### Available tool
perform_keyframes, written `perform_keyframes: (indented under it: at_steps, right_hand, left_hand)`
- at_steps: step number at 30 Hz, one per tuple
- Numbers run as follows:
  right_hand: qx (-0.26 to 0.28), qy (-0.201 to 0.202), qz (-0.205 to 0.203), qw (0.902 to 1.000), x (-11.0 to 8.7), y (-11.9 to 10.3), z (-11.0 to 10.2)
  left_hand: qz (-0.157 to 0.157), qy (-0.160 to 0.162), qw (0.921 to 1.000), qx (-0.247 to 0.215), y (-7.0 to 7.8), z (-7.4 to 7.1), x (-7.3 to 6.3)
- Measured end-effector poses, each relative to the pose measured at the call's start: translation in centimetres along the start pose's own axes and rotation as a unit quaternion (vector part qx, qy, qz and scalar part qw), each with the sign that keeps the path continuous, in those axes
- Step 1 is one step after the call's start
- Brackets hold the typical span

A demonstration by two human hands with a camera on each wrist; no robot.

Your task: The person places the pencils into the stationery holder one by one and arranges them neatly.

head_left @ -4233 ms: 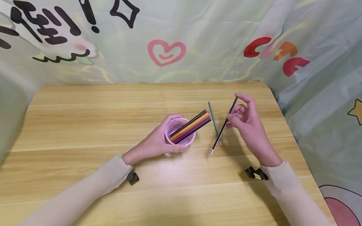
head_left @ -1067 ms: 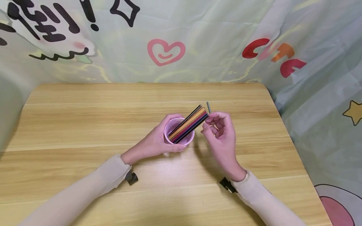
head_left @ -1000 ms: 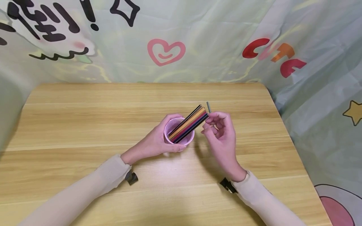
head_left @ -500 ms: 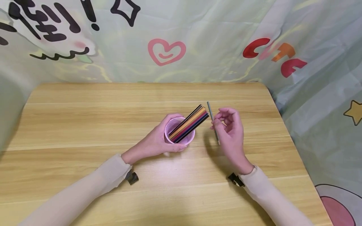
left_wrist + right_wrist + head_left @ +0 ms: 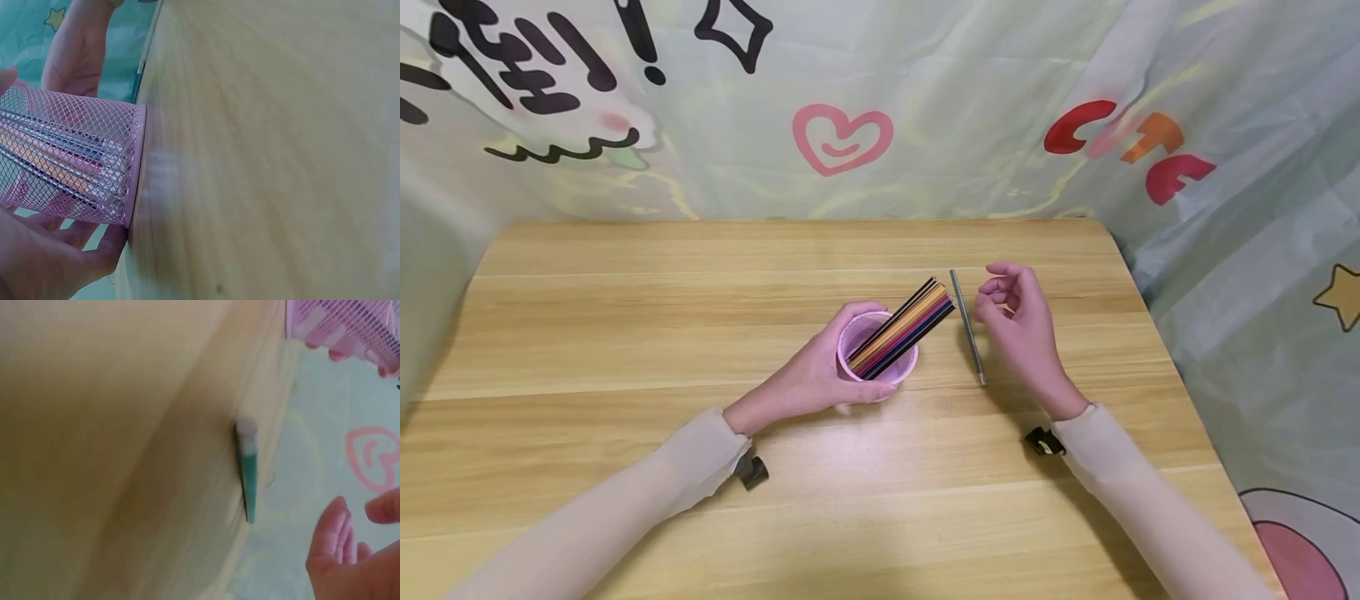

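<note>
My left hand (image 5: 801,371) grips a pink mesh pencil cup (image 5: 906,367) around its side, thumb near the rim. Inside, a bundle of pencils (image 5: 904,330) in black, yellow, red and dark blue leans to the right. Through the mesh in the left wrist view, their white-tipped ends (image 5: 111,169) sit by the cup's base. A lone green-grey pencil (image 5: 967,327) lies on the table right of the cup, its eraser end toward me. Just right of that pencil hovers my right hand (image 5: 1022,329), fingers loosely bent and holding nothing.
Both hands work over a light wooden table (image 5: 625,333). Behind it hangs a printed curtain (image 5: 962,125) with a pink heart, and the curtain continues along the right side. Black bands sit at both wrists.
Earlier my right hand held a black pencil, then reached the bundle in the cup. It has since drawn back right without it, uncovering the green-grey pencil. The left hand stays put.
</note>
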State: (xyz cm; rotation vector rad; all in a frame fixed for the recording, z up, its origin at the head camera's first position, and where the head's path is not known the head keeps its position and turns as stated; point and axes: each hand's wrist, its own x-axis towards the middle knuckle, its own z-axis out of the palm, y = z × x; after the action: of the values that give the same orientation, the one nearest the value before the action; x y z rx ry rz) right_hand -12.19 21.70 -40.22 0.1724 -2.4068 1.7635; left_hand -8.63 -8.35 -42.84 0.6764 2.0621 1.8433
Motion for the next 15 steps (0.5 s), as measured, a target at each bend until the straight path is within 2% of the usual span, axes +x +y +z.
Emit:
perform_keyframes:
  at_steps: [4,9,12,15]
  right_hand:
    - [-0.061,-0.035,0.030,0.9971,1.3,0.4,-0.2]
    - [-0.124,-0.068,0.059,0.9882,2.9,1.1,-0.1]
    - [-0.151,-0.093,0.087,0.9802,3.7,1.4,-0.1]
    - [-0.185,-0.132,0.113,0.9673,4.3,1.4,-0.1]
  left_hand:
    - [0.001,-0.002,1.0000,-0.002,0.0,0.0,0.0]
    - [0.001,-0.003,1.0000,0.001,-0.1,-0.1,-0.1]
    - [0.000,-0.003,1.0000,0.003,-0.1,0.0,0.0]
    - [-0.001,-0.002,1.0000,0.005,0.0,0.0,0.0]
